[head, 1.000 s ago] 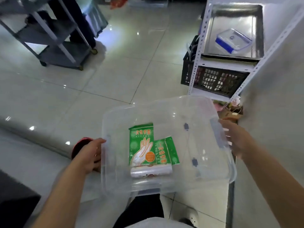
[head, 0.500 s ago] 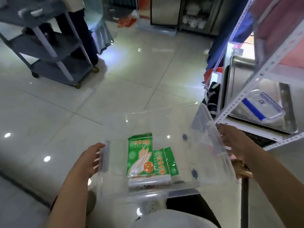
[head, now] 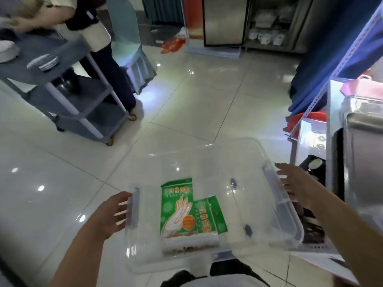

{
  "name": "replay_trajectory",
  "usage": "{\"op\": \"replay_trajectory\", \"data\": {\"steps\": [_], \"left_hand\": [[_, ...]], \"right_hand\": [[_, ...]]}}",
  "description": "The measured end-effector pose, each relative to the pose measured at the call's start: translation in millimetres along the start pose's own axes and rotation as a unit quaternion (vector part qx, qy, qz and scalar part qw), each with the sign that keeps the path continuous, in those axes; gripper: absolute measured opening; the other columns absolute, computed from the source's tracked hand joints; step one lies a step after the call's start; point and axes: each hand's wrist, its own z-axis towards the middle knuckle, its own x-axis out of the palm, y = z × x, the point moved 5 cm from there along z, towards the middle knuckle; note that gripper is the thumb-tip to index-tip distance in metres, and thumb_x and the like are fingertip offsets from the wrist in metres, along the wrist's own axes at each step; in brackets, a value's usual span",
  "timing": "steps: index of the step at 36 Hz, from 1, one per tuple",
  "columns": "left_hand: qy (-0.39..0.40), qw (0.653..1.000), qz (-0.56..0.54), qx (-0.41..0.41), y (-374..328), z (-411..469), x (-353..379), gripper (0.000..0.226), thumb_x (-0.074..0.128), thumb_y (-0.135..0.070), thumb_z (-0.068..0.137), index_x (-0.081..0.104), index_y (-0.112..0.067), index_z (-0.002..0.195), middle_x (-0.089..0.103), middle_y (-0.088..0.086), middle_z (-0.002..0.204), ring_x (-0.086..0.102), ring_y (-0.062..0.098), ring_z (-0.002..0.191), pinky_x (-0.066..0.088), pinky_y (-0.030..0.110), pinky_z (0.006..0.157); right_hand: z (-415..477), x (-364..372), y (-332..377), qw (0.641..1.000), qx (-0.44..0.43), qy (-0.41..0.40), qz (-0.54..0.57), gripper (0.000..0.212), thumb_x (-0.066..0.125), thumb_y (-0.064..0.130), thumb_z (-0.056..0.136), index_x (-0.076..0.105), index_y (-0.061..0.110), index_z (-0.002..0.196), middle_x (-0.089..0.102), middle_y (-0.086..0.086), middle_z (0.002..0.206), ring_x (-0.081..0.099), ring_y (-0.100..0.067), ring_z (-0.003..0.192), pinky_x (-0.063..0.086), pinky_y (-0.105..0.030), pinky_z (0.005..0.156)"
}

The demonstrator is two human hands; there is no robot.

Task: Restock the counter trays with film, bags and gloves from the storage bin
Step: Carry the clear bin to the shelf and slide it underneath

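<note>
Storage bin rides between left hand and right hand, fingers splayed wide against its sides, likely keeping glove packets and white roll level.

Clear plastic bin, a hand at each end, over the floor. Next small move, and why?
Probably swing the clear plastic storage bin right and set it down on the shelving by the steel tray. The left hand and right hand both support its ends, so neither is free to lift out the green glove packets or the white film roll lying inside.
</note>
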Motion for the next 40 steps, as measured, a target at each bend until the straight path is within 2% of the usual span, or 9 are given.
{"op": "replay_trajectory", "data": {"steps": [2,7,14,19,23,27,32,36,40], "left_hand": [[0.002,1.0,-0.006,0.001,-36,21,10,0.014,0.068,-0.031,0.082,0.068,-0.018,0.088,0.067,0.004,0.086,0.062,0.023,0.077,0.047,0.031,0.064],[0.012,1.0,-0.009,0.002,-114,73,36,0.014,0.071,-0.031,0.08,0.068,-0.019,0.088,0.066,0.003,0.086,0.063,0.023,0.079,0.05,0.032,0.063],[0.053,0.998,0.03,0.026,-238,173,91,0.018,0.07,-0.027,0.083,0.071,-0.012,0.092,0.068,0.011,0.097,0.064,0.031,0.088,0.051,0.035,0.068],[0.096,0.989,0.098,0.058,-340,241,148,0.021,0.067,-0.03,0.088,0.068,-0.011,0.097,0.069,0.013,0.101,0.066,0.033,0.092,0.052,0.036,0.067],[0.134,0.98,0.137,0.058,-420,284,200,0.026,0.068,-0.031,0.088,0.068,-0.01,0.102,0.067,0.013,0.101,0.065,0.033,0.09,0.053,0.035,0.068],[0.17,0.966,0.183,0.072,-500,322,267,0.026,0.068,-0.033,0.088,0.067,-0.012,0.103,0.066,0.012,0.101,0.065,0.031,0.087,0.053,0.034,0.067],[0.213,0.94,0.252,0.081,-582,343,369,0.017,0.067,-0.03,0.088,0.068,-0.014,0.094,0.067,0.008,0.086,0.065,0.026,0.074,0.051,0.032,0.063],[0.26,0.914,0.302,0.079,-633,355,464,0.02,0.067,-0.031,0.087,0.068,-0.013,0.095,0.066,0.007,0.087,0.064,0.026,0.075,0.052,0.033,0.064],[0.286,0.885,0.355,0.091,-666,357,559,0.016,0.065,-0.031,0.088,0.068,-0.015,0.092,0.066,0.008,0.087,0.063,0.027,0.077,0.052,0.034,0.068]], "right_hand": [[25,6,34,1.0,-0.005,-0.003,0.001,0.041,0.069,0.042,0.084,0.064,0.009,0.108,0.064,-0.011,0.102,0.061,-0.03,0.09,0.049,-0.039,0.077],[81,21,114,1.0,-0.029,-0.004,0.009,0.028,0.065,0.04,0.088,0.063,0.016,0.101,0.062,-0.008,0.099,0.06,-0.025,0.082,0.046,-0.035,0.067],[166,30,210,0.998,-0.052,-0.023,0.012,0.035,0.072,0.041,0.083,0.063,0.023,0.111,0.066,-0.009,0.115,0.065,-0.034,0.106,0.051,-0.054,0.094],[206,39,274,0.997,-0.013,-0.07,0.03,0.039,0.066,0.043,0.087,0.056,0.02,0.117,0.062,-0.008,0.111,0.062,-0.029,0.093,0.049,-0.038,0.065],[229,33,314,0.989,-0.016,-0.124,0.083,0.028,0.06,0.039,0.091,0.058,0.016,0.106,0.057,-0.008,0.093,0.056,-0.023,0.078,0.042,-0.031,0.064],[251,12,342,0.975,-0.009,-0.184,0.121,0.026,0.063,0.043,0.086,0.065,0.021,0.101,0.063,-0.007,0.102,0.059,-0.026,0.084,0.045,-0.036,0.067],[270,-25,360,0.949,0.009,-0.248,0.195,0.02,0.061,0.041,0.087,0.068,0.023,0.092,0.064,-0.006,0.094,0.059,-0.025,0.081,0.046,-0.035,0.069],[292,-61,367,0.922,0.018,-0.292,0.253,0.017,0.061,0.039,0.087,0.067,0.023,0.089,0.061,-0.006,0.089,0.055,-0.023,0.076,0.043,-0.034,0.065],[324,-96,374,0.893,0.022,-0.332,0.303,0.019,0.059,0.035,0.089,0.064,0.019,0.097,0.059,-0.006,0.09,0.055,-0.024,0.077,0.042,-0.033,0.064]]}}
